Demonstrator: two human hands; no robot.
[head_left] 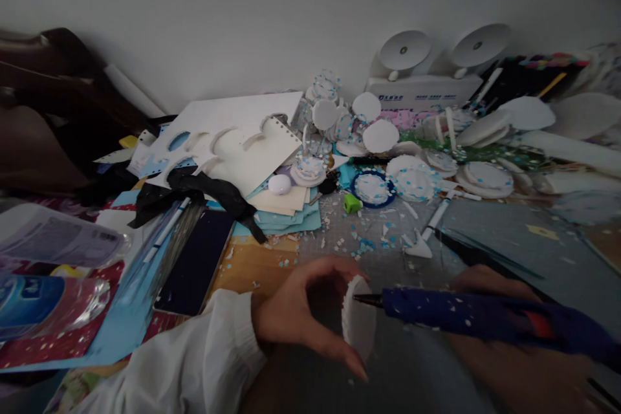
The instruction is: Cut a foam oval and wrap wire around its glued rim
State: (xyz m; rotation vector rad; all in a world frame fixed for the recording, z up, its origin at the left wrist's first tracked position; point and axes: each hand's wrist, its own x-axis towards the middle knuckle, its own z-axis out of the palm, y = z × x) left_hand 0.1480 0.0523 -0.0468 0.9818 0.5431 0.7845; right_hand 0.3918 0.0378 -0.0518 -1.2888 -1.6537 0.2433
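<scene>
My left hand [301, 310] grips a white foam disc [360, 326] by its edge between thumb and fingers, with the flat face turned to the right. My right hand [504, 349] is wrapped round a blue hot glue gun [475, 317], partly hidden behind it. The gun's dark metal nozzle [367, 300] points left and meets or nearly meets the disc's upper face; I cannot tell if it touches. Small white flecks dot the gun's body. Beyond the hands, white and blue confetti bits [363, 247] lie scattered on a grey cutting mat [320, 233].
A dark phone [196, 262] and plastic bottles [43, 304] lie to the left. Cut white sheets [247, 149] and blue paper [291, 220] are stacked behind. Decorated white discs [412, 178] crowd the back, beside a white box with two round lamp heads [405, 50].
</scene>
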